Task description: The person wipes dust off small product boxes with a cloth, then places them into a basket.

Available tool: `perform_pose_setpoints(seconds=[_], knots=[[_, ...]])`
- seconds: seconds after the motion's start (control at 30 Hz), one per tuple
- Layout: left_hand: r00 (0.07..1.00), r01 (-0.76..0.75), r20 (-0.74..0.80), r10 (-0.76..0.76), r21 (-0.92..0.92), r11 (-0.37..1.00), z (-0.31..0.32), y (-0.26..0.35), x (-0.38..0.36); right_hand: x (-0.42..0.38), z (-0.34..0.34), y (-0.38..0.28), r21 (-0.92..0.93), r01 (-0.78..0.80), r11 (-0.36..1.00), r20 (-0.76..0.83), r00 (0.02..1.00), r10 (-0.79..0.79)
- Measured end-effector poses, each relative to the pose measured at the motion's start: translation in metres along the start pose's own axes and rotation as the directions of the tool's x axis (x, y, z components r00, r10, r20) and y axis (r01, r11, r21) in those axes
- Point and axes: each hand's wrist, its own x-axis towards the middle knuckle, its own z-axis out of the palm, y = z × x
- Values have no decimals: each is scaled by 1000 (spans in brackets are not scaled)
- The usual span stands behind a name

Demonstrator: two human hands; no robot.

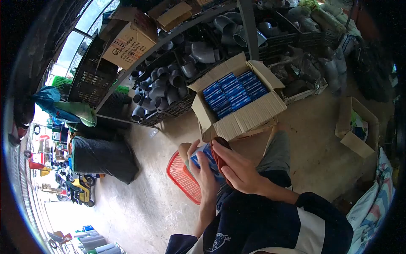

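Observation:
My left hand (205, 175) is wrapped around a small blue-and-white box (207, 150) in front of my body. My right hand (240, 171) grips a reddish-brown, flat-looking object (220, 144) and presses it against the box's right side; its exact kind I cannot make out. Just beyond my hands stands an open cardboard carton (251, 120) with blue small boxes (228, 94) packed in rows. Partly behind my left hand is a red plastic basket (179, 180), its inside mostly hidden.
Crates of grey pipe fittings (158, 89) fill the rack behind the carton. A printed carton (129, 44) sits on its upper left. A dark mesh roll (101, 156) lies at left, another open carton (359, 122) at right. My leg (275, 152) is beside the big carton.

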Motion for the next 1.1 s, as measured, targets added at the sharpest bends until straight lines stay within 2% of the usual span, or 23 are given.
perform_pose_setpoints(seconds=[0.03, 0.1, 0.13, 0.17, 0.2, 0.27, 0.3, 0.4, 0.5, 0.57, 0.6, 0.63, 0.7, 0.73, 0.8, 0.83, 0.9, 0.93, 0.97, 1.03, 1.07, 1.1], knots=[[999, 39, -35, -41, -53, 998, 0, -2, 2, 0, -2, 1, 13, -18, 1000, 38, 999, 18], [972, 160, -107, -208, -344, 925, -3, -13, 16, -2, -8, 7, 39, -58, 998, 112, 992, 53], [948, 202, -123, -294, -480, 853, -7, -17, 22, -6, -9, 14, 136, -107, 985, 95, 991, 95], [951, 231, -55, -304, -528, 817, -12, -18, 24, -9, -9, 26, 229, -150, 962, 81, 988, 134], [956, 256, 11, -293, -521, 814, -10, -15, 20, -9, -10, 29, 321, -190, 928, 73, 982, 176], [953, 304, 153, -263, -504, 809, 5, -7, 10, -5, -9, 29, 249, -104, 963, -79, 989, 128], [967, 255, 137, -217, -423, 869, 17, 2, 0, -2, -7, 27, 210, -67, 975, -157, 982, 102], [989, 143, 90, -118, -362, 921, 37, 4, -20, 8, -9, 19, 95, -11, 995, -273, 961, 37], [997, 22, -69, -41, -261, 965, 37, 1, -12, 2, 10, 16, 124, -108, 986, -284, 949, 139], [984, -111, -154, 87, -155, 982, 35, -15, -2, 0, 13, 15, 139, -115, 984, -214, 966, 143], [980, -118, -175, 93, -141, 983, 35, -13, -1, -2, 16, 14, 150, -122, 981, -177, 973, 148], [975, -128, -196, 101, -127, 984, 35, -10, 1, -6, 21, 12, 202, -194, 960, -163, 960, 228], [962, -154, -240, 134, -68, 986, 30, -7, 10, -11, 20, 14, 271, -316, 909, -35, 941, 337], [959, -171, -232, 160, -29, 985, 27, -2, 12, -14, 19, 14, 298, -377, 877, 34, 922, 385], [952, -214, -214, 220, 49, 976, 26, 21, 16, -30, 28, 32, 533, -378, 757, 96, 916, 390], [957, -195, -205, 203, 62, 979, 20, 21, 19, -33, 28, 36, 637, -374, 674, 129, 914, 386], [984, -162, -85, 158, -49, 986, -15, -8, 32, -33, 11, 39, 862, -427, 275, 146, 728, 670], [991, -136, -20, 134, -102, 985, -29, -22, 33, -32, 1, 39, 923, -381, 55, 200, 595, 778], [999, 7, 36, 13, -491, 871, -36, -27, 28, -33, -10, 43, 955, -291, -52, 233, 633, 738], [977, 179, 201, -66, -618, 765, -23, -21, 15, -28, -31, 51, 958, -110, -266, 263, 714, 649], [954, 268, 285, -95, -666, 696, -18, -19, 9, -22, -36, 47, 983, -106, -152, 180, 736, 653], [950, 276, 277, -144, -533, 800, -30, -38, 9, -14, -42, 38, 995, -97, -33, 96, 759, 644]])
